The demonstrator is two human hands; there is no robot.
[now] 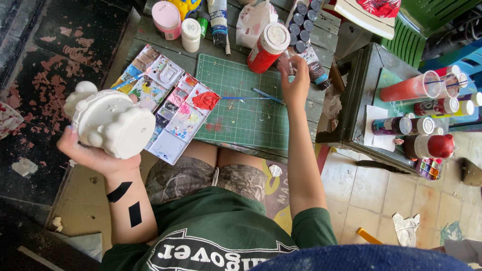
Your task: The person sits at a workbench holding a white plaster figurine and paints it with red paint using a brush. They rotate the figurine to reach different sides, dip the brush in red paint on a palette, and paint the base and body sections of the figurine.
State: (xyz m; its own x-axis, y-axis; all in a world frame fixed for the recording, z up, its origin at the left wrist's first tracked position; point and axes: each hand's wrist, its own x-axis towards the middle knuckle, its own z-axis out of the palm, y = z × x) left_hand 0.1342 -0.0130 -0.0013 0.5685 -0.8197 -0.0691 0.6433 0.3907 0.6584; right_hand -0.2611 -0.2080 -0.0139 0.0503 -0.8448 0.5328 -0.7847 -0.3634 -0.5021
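Note:
My left hand point(90, 153) grips a white unpainted plaster figure point(111, 120), holding it up at the left with its flat base turned towards me. My right hand point(296, 83) reaches forward over the far edge of a green cutting mat point(241, 108). Its fingers are closed around a small clear bottle point(285, 62), next to a row of dark-capped paint bottles point(303, 25). A red paint bottle with a white cap point(266, 47) lies tilted just left of that hand. Two thin brushes point(261, 95) lie on the mat below it.
Two paint palettes point(170, 108) smeared with many colours lie left of the mat. White and pink jars point(175, 22) stand at the back. A side table point(361, 100) at the right carries several large paint bottles point(427, 108). Crumpled paper point(405, 228) lies on the tiled floor.

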